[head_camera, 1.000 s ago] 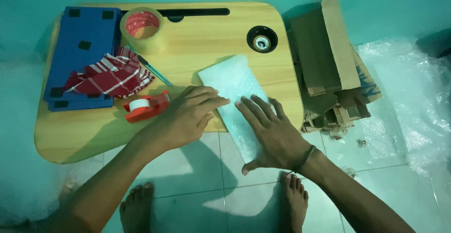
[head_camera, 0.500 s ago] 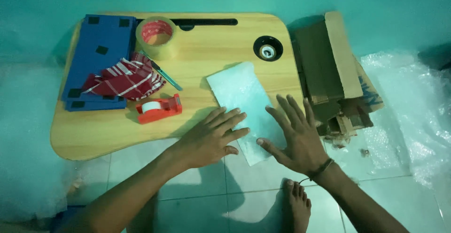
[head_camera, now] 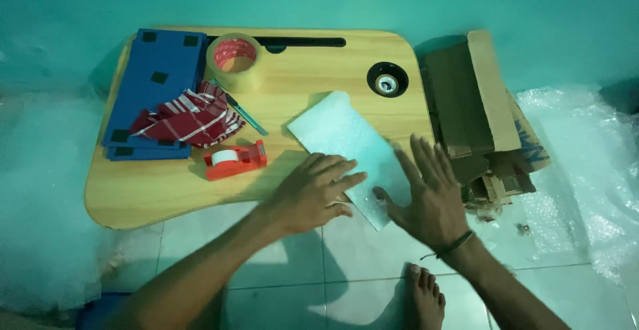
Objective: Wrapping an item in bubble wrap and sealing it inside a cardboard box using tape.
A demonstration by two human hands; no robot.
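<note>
Floor (head_camera: pixel 279 277): pale tiles under teal light; a bare foot (head_camera: pixel 426 300) at the lower edge.
Bubble wrap sheets (head_camera: pixel 586 164): spread over the floor at right, more heaped at left.
Worktop (head_camera: pixel 166 190): low wooden lap desk with rounded corners, a slot along the far edge, a round cup hole (head_camera: pixel 387 79) at far right.
Cardboard pieces (head_camera: pixel 476 104): brown stack just beside the worktop's right end, scraps below it.
Blue panels (head_camera: pixel 150 70): flat stack at far left of the worktop, a red-and-white striped cloth (head_camera: pixel 190 117) lying partly over it.
Bubble-wrapped flat packet (head_camera: pixel 346 147): white, lying diagonally at the near right of the worktop, near end overhanging the edge. Lower in view than a second ago, along with the whole worktop; seems mostly a shift of the camera.
Right hand (head_camera: pixel 432 197): grip wide, fingers spread flat; now mostly off the packet to its right, thumb near the lower corner; earlier flat on top of it.
Left hand (head_camera: pixel 313 193): grip wide, palm down, fingers pressing the packet's near left edge; packet held down by this hand alone.
Brown tape roll (head_camera: pixel 234 60): upright on its flat side, far centre-left.
Red tape dispenser (head_camera: pixel 235 159): just left of the left hand, not touching.
Teal pen-like tool (head_camera: pixel 247 116): beside the cloth.
</note>
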